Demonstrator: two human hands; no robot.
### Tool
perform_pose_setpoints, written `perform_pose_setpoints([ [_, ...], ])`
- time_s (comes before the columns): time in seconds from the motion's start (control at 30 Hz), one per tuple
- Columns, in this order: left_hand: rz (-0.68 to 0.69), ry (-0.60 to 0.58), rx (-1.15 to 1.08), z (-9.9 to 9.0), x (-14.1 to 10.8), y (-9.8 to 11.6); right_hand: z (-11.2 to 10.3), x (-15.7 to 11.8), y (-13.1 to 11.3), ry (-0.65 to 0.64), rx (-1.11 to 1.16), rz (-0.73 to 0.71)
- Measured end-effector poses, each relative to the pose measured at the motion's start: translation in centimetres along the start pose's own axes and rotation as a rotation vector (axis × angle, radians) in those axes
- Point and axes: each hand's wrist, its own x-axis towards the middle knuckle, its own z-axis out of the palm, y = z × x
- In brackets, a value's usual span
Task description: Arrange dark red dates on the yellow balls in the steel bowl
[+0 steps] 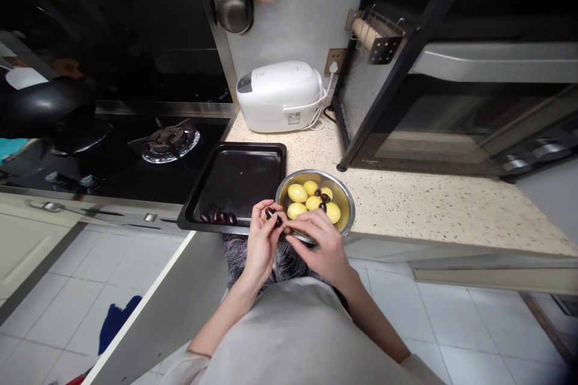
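Several dark purple grapes (273, 215) rest in my left hand (261, 243), its fingers curled round them in front of the bowl. My right hand (321, 243) meets it there, thumb and forefinger closed at another dark grape (288, 231). Just beyond my hands stands a round metal bowl (348, 207) with several yellow lemons (297, 193) and a few dark grapes (325, 197) in it. To the left, a black baking tray (244, 171) carries a small row of dark grapes (220, 217) along its near edge.
A white rice cooker (282, 96) stands behind the tray, plugged into a wall socket (334, 62). On the left is a gas hob (167, 141) with a black wok (45, 105). An oven (451, 114) in a black rack fills the right. Below the tray, a cabinet door (167, 306) hangs open.
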Motion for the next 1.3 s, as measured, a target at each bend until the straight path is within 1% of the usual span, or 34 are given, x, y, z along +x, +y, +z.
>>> perform_pose_setpoints([
  [0.1, 0.073, -0.034, 0.033, 0.1, 0.0, -0.1, -0.7, 0.4, 1.1, 0.095, -0.057, 0.091],
  [0.17, 0.1, -0.05, 0.067, 0.1, 0.0, -0.1, -0.9, 0.4, 2.1, 0.132, -0.129, 0.143],
  [0.27, 0.103, -0.061, 0.113, 0.3, -0.2, -0.1, -0.9, 0.2, 3.3, 0.138, -0.228, 0.233],
  [0.37, 0.093, -0.058, 0.149, 0.3, -0.3, -0.2, -0.8, 0.0, 3.9, 0.11, -0.276, 0.29],
  [0.47, 0.079, -0.057, 0.172, 0.2, -0.3, -0.3, -0.8, 0.0, 4.0, 0.092, -0.315, 0.294],
  [0.6, 0.076, -0.085, 0.198, 0.2, -0.3, -0.4, -0.7, 0.1, 4.0, 0.132, -0.372, 0.304],
  [0.77, 0.153, -0.16, 0.267, 0.2, -0.1, -0.6, -0.7, 0.0, 4.5, 0.119, -0.411, 0.306],
  [0.87, 0.175, -0.201, 0.325, 0.0, 0.2, -0.7, -0.8, -0.1, 4.6, 0.126, -0.4, 0.295],
  [0.93, 0.199, -0.233, 0.422, -0.3, 0.5, -0.6, -0.9, -0.2, 4.7, 0.143, -0.384, 0.291],
  [0.97, 0.234, -0.242, 0.503, -0.4, 0.8, -0.4, -0.9, -0.3, 4.7, 0.153, -0.375, 0.29],
  [1.07, 0.403, -0.245, 0.78, -0.4, 1.7, 0.1, -1.0, -0.5, 4.8, 0.175, -0.349, 0.289],
  [1.13, 0.498, -0.268, 0.908, -0.1, 2.6, 0.5, -1.0, -0.6, 4.8, 0.184, -0.333, 0.289],
  [1.23, 0.557, -0.333, 0.99, 0.5, 3.8, 0.7, -1.1, -0.7, 4.7, 0.184, -0.325, 0.277],
  [1.3, 0.568, -0.35, 1.016, 0.7, 4.5, 0.6, -1.2, -0.7, 4.7, 0.16, -0.337, 0.256],
])
